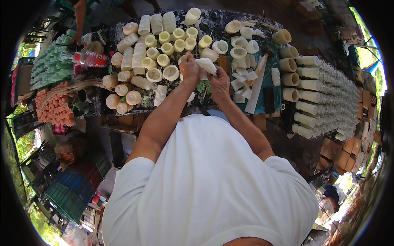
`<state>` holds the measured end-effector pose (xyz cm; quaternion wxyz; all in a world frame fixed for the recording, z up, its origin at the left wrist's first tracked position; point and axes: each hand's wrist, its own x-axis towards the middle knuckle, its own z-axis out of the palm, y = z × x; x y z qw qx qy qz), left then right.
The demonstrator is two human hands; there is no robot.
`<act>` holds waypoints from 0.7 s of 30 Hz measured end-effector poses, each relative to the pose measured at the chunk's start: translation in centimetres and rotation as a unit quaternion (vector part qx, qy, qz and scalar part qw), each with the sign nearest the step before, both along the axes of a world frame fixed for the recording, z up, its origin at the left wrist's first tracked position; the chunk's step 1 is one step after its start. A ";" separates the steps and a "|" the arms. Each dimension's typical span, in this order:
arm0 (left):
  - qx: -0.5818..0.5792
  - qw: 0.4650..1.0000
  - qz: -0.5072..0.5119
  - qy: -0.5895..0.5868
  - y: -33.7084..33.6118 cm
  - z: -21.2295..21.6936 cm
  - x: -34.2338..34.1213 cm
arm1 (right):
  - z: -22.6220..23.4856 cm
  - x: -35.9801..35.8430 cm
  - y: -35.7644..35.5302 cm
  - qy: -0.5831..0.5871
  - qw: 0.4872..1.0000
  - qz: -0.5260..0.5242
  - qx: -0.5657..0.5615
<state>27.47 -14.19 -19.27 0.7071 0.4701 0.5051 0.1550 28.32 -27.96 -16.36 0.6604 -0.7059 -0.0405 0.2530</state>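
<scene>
My left hand (189,69) and my right hand (220,84) are together above the middle of a dark worktable (213,19). Both grip one pale, white rounded piece (206,64), which looks like a peeled stem section, the left at its near-left end and the right beneath it. Just left of my left hand lie hollowed cream cups (170,72) cut from the same material, with more cups (166,43) in rows behind. White cut strips (242,80) lie on a teal tray (271,82) beside my right hand.
Stacks of clear plastic cups (328,94) lie on their sides at the right. Green bundles (49,65) and orange pieces (55,108) sit at the left, with a red-labelled bottle (92,59). Another person's arm (79,20) reaches in at the far left. Crates (69,197) stand below left.
</scene>
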 end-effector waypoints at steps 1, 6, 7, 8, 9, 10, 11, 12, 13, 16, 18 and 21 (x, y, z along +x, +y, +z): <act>-0.042 0.999 -0.008 -0.009 -0.2 0.5 -0.3 | 0.0 0.6 -0.3 0.082 0.995 -0.011 0.064; -0.325 0.912 -0.207 -0.143 0.9 3.6 -1.8 | 0.2 3.0 -3.3 0.428 0.860 0.009 0.280; -0.284 0.903 -0.266 -0.180 1.0 3.3 -2.2 | -0.2 3.6 -3.6 0.434 0.852 0.039 0.292; -0.244 0.887 -0.327 -0.215 0.8 3.2 -2.6 | -1.0 4.1 -4.1 0.439 0.843 0.064 0.304; -0.202 0.865 -0.387 -0.248 0.5 3.1 -3.0 | -1.8 4.6 -4.6 0.443 0.834 0.089 0.317; -0.247 0.858 -0.363 -0.268 0.3 3.3 -3.3 | -1.6 5.2 -4.1 0.464 0.830 0.060 0.305; -0.258 0.858 -0.348 -0.276 0.1 2.9 -3.8 | -0.5 5.4 -3.5 0.486 0.823 0.029 0.292; -0.270 0.858 -0.333 -0.284 -0.1 2.4 -4.3 | 0.1 5.5 -3.3 0.507 0.816 -0.001 0.278; -0.276 0.858 -0.317 -0.295 0.2 1.7 -4.2 | -0.4 6.1 -3.1 0.506 0.808 0.028 0.302; -0.217 0.895 -0.316 -0.229 0.1 1.4 -4.2 | -1.8 6.3 -3.6 0.494 0.798 0.094 0.331; -0.121 0.922 -0.328 -0.165 -0.5 2.2 -3.7 | -1.3 6.2 -3.5 0.471 0.819 0.118 0.305; -0.098 0.943 -0.306 -0.080 -1.2 2.6 -3.1 | 0.3 7.7 -3.5 0.455 0.826 0.167 0.288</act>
